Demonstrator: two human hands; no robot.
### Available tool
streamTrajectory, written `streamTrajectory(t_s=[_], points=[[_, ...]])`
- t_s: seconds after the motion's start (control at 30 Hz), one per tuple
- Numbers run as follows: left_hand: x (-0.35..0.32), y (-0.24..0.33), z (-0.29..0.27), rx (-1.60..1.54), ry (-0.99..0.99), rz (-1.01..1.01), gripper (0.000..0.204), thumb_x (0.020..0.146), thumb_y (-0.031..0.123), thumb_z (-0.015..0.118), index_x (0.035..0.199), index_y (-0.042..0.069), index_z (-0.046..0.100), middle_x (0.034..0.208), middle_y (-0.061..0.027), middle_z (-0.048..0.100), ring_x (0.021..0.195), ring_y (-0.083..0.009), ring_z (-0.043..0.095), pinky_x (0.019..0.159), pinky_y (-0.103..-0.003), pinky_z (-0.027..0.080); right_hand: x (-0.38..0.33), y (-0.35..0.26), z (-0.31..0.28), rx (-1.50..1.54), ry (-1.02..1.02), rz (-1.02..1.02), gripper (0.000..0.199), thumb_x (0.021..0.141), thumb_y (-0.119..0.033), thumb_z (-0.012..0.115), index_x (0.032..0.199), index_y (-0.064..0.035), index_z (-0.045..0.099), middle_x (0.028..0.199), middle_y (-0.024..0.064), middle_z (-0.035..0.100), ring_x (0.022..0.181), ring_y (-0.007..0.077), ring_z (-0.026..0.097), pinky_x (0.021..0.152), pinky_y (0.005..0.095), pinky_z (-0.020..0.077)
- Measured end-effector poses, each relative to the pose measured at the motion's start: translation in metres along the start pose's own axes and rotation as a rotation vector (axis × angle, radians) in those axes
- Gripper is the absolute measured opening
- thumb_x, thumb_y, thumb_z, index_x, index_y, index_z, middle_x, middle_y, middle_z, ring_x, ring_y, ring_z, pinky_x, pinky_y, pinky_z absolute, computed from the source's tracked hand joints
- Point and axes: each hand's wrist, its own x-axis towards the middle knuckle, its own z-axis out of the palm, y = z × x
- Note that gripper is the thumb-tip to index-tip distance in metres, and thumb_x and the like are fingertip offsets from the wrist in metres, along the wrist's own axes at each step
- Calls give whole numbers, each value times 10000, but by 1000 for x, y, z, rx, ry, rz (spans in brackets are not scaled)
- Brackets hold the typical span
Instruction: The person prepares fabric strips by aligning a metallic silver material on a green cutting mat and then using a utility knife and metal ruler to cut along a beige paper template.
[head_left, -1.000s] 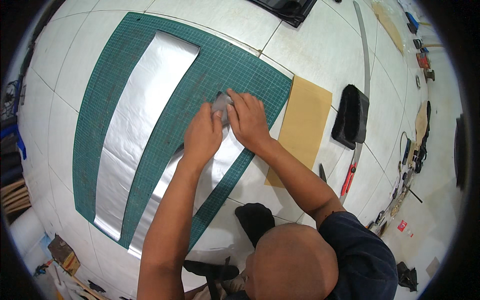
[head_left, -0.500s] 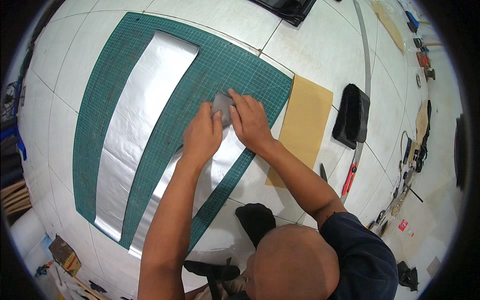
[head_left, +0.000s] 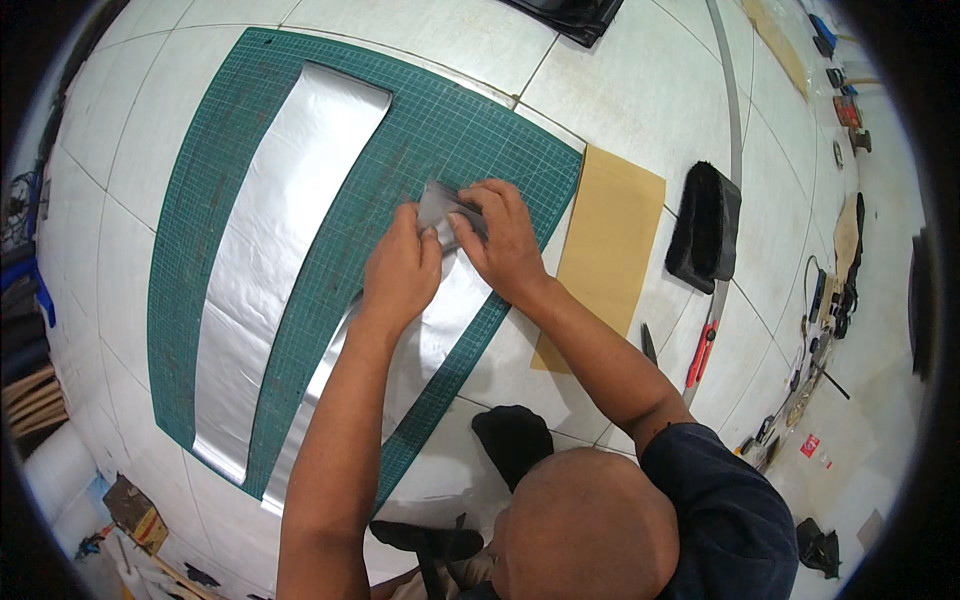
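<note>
A silver foil-like strip (head_left: 455, 310) lies slantwise on the green cutting mat (head_left: 340, 260), partly covered by my forearms. Its far end is turned up, showing a grey face (head_left: 434, 205). My left hand (head_left: 403, 268) pinches the left side of that end between thumb and fingers. On the right side my right hand (head_left: 502, 240) grips the same end, its fingers curled over the edge and the thumb on the grey face. A second, wider silver strip (head_left: 275, 250) lies flat on the mat to the left, untouched.
Right of the mat lie a tan sheet (head_left: 610, 240), a black brush (head_left: 695, 225), a red utility knife (head_left: 703, 355) and a long metal ruler (head_left: 732, 110) on the white tile floor. A folded black sheet (head_left: 580, 15) is at the far edge. Tools line the right wall.
The turned-up end of the strip is bent differently and shows more grey beside my right hand. My right fingers have shifted slightly and curled more; my left hand has barely moved.
</note>
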Motion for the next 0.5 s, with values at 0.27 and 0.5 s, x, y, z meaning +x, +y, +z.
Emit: streamTrajectory(t_s=[0.27, 0.5], points=[[-2, -4, 2, -1, 46, 59, 317, 951, 168, 473, 1179, -52, 488, 1045, -308, 634, 972, -472, 619, 849, -528, 468, 4, -5, -3, -12, -26, 1, 257, 880, -142, 683, 1105, -24, 644, 1089, 135, 591, 1015, 287, 584, 881, 404, 455], [0, -6, 0, -58, 23, 24, 308, 955, 168, 481, 1167, -55, 500, 1021, -301, 642, 945, -465, 627, 824, -506, 476, 6, -6, -4, -14, -36, 43, 260, 876, -175, 689, 1095, -37, 661, 1101, 85, 612, 995, 238, 598, 859, 380, 410]])
